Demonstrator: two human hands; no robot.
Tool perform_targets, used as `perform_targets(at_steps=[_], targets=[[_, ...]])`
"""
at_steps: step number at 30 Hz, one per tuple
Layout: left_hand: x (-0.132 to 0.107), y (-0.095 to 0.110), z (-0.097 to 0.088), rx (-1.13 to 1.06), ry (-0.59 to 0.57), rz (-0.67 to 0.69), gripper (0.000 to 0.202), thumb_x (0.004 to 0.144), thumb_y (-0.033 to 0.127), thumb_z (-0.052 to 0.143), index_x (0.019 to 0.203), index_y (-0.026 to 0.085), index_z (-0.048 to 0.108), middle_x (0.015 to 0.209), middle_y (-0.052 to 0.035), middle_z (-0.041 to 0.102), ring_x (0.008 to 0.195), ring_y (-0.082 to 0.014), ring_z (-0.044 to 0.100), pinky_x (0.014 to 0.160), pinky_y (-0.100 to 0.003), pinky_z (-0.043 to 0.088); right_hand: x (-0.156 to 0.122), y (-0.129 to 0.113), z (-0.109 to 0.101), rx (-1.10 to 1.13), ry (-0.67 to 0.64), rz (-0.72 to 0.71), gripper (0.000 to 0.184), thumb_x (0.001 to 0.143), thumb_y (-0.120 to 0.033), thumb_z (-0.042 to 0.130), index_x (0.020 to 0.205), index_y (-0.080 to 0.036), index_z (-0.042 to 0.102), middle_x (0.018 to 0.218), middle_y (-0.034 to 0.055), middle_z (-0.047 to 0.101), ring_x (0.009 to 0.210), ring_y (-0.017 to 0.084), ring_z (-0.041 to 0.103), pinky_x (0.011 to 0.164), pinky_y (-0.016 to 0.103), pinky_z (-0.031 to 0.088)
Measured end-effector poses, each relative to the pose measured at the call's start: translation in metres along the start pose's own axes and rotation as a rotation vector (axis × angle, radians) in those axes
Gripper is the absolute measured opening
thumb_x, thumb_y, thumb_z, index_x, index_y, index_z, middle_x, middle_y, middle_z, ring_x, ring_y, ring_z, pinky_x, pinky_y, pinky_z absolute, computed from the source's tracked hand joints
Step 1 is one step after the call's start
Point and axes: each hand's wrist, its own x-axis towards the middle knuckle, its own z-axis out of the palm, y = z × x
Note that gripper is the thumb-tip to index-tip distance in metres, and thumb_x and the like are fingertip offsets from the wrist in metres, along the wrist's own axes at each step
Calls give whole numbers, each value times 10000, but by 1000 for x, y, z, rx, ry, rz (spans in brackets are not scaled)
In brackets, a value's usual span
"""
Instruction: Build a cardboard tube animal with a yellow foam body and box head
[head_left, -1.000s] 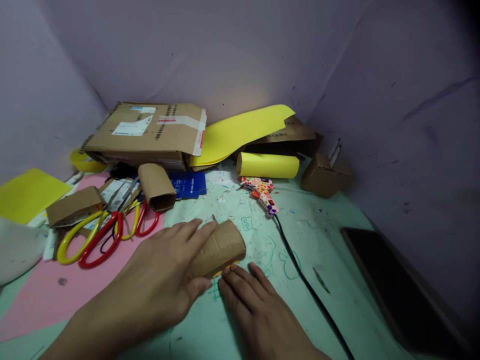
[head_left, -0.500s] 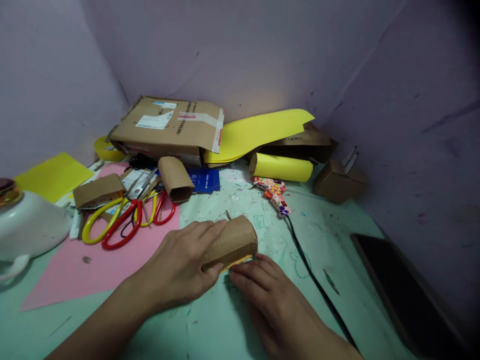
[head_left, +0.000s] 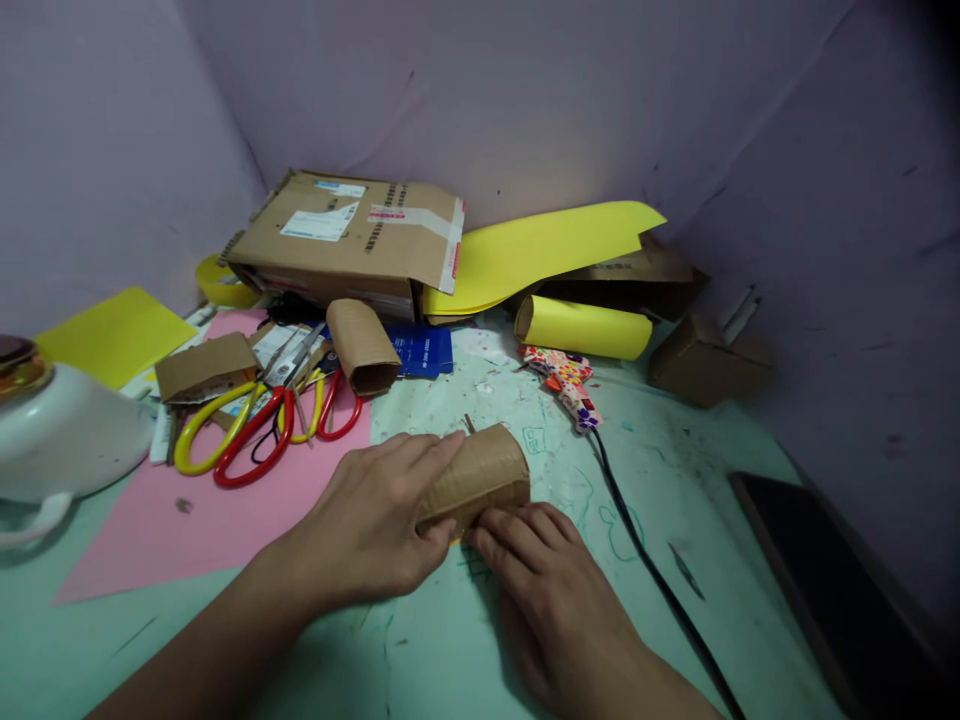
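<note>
A rolled tube of brown corrugated cardboard (head_left: pixel 480 475) lies on the green mat (head_left: pixel 637 470) in the middle. My left hand (head_left: pixel 375 525) is wrapped over its left end, fingers curled on top. My right hand (head_left: pixel 540 570) lies just below the tube, fingertips pressed against its lower edge. A thin strip of yellow showed under that edge a moment ago; my right fingers hide it now.
Red and yellow scissors (head_left: pixel 255 430) lie on a pink sheet (head_left: pixel 225 520) at left, by a second cardboard tube (head_left: pixel 364 345). A patterned glue gun (head_left: pixel 570 385) with black cord (head_left: pixel 645 550), yellow paper roll (head_left: pixel 581 328), cardboard boxes (head_left: pixel 352 240), white pot (head_left: pixel 52 440) and dark tablet (head_left: pixel 840 580) surround.
My right hand has slid up against the tube's lower edge, covering the yellow strip. The view has shifted left, bringing the white pot in.
</note>
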Motion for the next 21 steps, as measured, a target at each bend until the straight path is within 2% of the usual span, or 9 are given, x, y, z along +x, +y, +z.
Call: perform_targets(at_steps=[4, 8, 11, 16, 21], targets=[[-1, 0, 2, 0, 27, -3, 580, 729, 224, 559, 1294, 159, 444, 1195, -90, 625, 1041, -241, 582, 853, -390, 500, 1, 2, 2, -27, 2, -11, 382, 712, -124, 563, 1084, -162, 641, 1069, 58, 703, 901, 224, 583, 869, 402, 404], [-1, 0, 0, -28, 11, -43, 595, 726, 233, 581, 1304, 172, 450, 1214, -79, 622, 1062, -241, 574, 876, -393, 489, 1, 4, 3, -130, 49, -99, 322, 775, -135, 558, 1079, -205, 637, 1047, 15, 721, 929, 207, 597, 1008, 415, 296], [-1, 0, -3, -68, -41, -65, 601, 739, 248, 592, 1317, 185, 437, 1237, -68, 607, 1090, -231, 555, 899, -384, 475, 0, 3, 1, -126, 52, -104, 331, 796, -187, 550, 1118, -188, 626, 1046, 32, 722, 913, 214, 607, 1073, 417, 220], [-3, 1, -6, -94, -56, -69, 627, 742, 251, 610, 1334, 197, 411, 1263, -55, 582, 1109, -224, 531, 934, -386, 449, 2, 1, -1, -164, 37, -104, 398, 722, -166, 580, 1116, -201, 626, 1031, 35, 718, 887, 232, 600, 1051, 423, 219], [-4, 1, -4, -84, -53, -55, 607, 745, 245, 587, 1323, 202, 407, 1203, -62, 590, 1044, -232, 539, 871, -403, 472, 5, 1, 2, -113, 26, -59, 420, 646, -174, 603, 1065, -198, 629, 1010, 36, 720, 911, 242, 584, 1029, 426, 197]])
